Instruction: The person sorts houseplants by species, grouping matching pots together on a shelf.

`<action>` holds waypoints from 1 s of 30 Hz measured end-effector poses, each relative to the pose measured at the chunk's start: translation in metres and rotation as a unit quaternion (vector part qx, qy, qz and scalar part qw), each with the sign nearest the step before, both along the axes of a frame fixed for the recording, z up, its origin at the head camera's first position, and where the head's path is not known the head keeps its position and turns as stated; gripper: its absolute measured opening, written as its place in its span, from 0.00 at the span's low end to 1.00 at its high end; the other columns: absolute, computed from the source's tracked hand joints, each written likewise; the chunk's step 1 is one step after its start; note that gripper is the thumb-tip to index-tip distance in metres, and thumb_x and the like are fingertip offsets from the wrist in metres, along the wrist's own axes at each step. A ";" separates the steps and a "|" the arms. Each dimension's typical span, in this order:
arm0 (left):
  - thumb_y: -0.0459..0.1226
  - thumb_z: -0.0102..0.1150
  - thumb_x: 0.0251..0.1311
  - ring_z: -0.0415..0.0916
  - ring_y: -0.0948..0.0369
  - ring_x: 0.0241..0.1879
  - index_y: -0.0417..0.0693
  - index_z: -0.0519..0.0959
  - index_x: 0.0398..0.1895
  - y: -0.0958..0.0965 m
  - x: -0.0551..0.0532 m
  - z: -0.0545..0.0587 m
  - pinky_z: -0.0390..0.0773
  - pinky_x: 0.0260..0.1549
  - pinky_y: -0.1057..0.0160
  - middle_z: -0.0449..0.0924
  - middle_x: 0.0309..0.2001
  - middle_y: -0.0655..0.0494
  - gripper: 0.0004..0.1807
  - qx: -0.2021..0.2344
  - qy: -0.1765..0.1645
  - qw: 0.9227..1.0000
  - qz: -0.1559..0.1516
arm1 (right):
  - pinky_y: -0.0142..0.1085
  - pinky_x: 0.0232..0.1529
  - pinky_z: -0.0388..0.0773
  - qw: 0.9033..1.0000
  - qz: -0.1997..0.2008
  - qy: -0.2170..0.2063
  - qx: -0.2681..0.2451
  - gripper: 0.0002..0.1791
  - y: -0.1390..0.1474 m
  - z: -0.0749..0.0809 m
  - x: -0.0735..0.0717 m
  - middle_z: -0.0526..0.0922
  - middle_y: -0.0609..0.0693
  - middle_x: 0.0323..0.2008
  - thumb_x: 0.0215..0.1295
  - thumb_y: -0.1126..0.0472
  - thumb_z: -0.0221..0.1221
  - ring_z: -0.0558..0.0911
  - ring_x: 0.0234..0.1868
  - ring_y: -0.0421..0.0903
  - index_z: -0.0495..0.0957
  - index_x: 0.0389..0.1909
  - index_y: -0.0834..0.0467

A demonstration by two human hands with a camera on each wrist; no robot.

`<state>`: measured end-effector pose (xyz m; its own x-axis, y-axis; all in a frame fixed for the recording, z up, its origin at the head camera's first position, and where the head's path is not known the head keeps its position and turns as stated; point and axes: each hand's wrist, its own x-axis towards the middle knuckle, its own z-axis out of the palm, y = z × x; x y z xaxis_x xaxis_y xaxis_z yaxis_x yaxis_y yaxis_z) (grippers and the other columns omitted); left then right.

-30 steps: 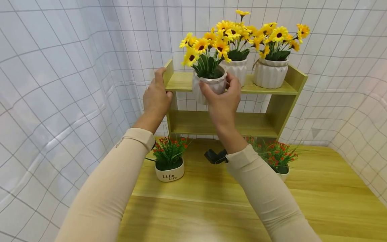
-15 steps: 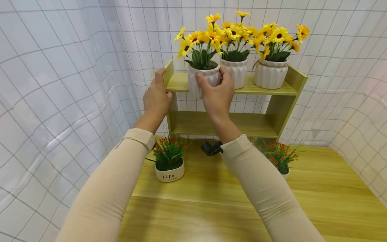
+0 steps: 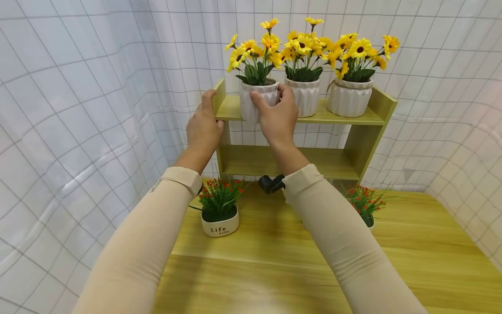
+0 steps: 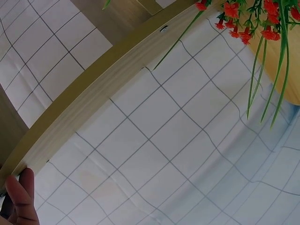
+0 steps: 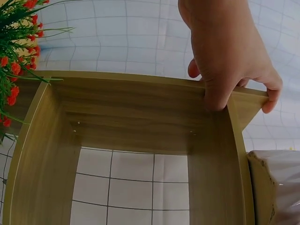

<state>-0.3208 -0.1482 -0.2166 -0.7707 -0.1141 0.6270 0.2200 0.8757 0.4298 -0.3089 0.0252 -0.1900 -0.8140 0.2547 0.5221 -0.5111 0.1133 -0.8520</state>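
Just right of the left hand (image 3: 204, 128) is a wood shelf (image 3: 247, 165), and those fingers hold its end. The right hand (image 3: 280, 115) has its thumb and fingers round a white pot (image 3: 248, 104) with wavy sides, at the shelf's top; I cannot tell if it sits there. Yellow flowers (image 3: 256, 51) fill it. Right of these fingers, two more white pots (image 3: 305, 98) hold yellow flowers too. Below the left fingers, a cream pot (image 3: 221, 226) marked "Life" holds tiny red flowers (image 3: 219, 188).
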 end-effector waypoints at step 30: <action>0.32 0.59 0.62 0.79 0.38 0.38 0.57 0.55 0.72 0.001 0.001 0.000 0.76 0.35 0.41 0.77 0.56 0.37 0.37 -0.014 0.015 1.000 0.002 | 0.33 0.59 0.69 0.996 -0.028 -0.071 0.043 0.42 -0.014 0.013 -0.014 0.72 0.48 0.64 0.56 0.41 0.69 0.70 0.64 0.42 0.66 0.68 0.55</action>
<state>-0.3200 -0.1467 -0.2167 -0.7512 -0.0989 0.6526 0.2297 0.8877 0.3989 -0.3228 0.0112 -0.1775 -0.8667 0.2614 0.4249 -0.3774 0.2134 -0.9011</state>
